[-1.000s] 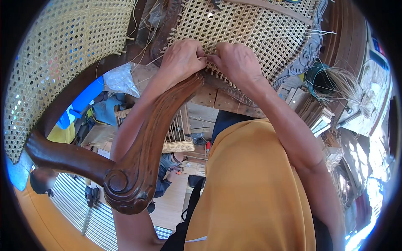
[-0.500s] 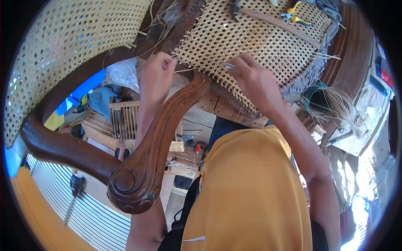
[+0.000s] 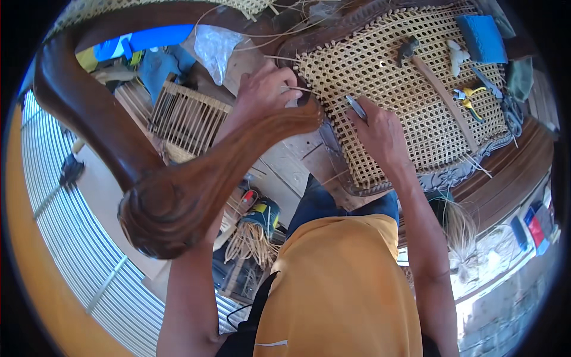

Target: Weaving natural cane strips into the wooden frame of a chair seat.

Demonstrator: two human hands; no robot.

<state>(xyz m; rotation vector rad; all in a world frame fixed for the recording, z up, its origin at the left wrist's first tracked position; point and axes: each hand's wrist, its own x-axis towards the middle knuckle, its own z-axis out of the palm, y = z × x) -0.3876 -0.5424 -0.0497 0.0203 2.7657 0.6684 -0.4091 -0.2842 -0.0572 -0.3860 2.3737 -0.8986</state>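
Observation:
A chair seat woven in pale cane [image 3: 410, 89], set in a dark carved wooden frame [image 3: 450, 177], lies in front of me. At its left edge my left hand [image 3: 262, 92] is closed, pinching a thin cane strand [image 3: 296, 88] that runs toward the rim. Over the left part of the weave, my right hand [image 3: 383, 131] is closed round a silvery metal tool [image 3: 356, 108] with a narrow tip; the fingers hide the rest of it. A curved wooden armrest [image 3: 220, 154] passes in front of my left forearm and covers part of it.
On the seat lie a hammer [image 3: 443, 95], yellow-handled pliers [image 3: 470, 101] and a blue block [image 3: 483, 39]. Loose fibre strands [image 3: 461, 229] hang at the right. A slatted wooden piece [image 3: 187, 119] and a bundle of cane strips [image 3: 253, 241] are below left.
My view has shifted, so the seat appears farther right and the hammer and blue block show fully. Both hands stay closed near the seat's left edge; the right tool's narrow tip now shows more.

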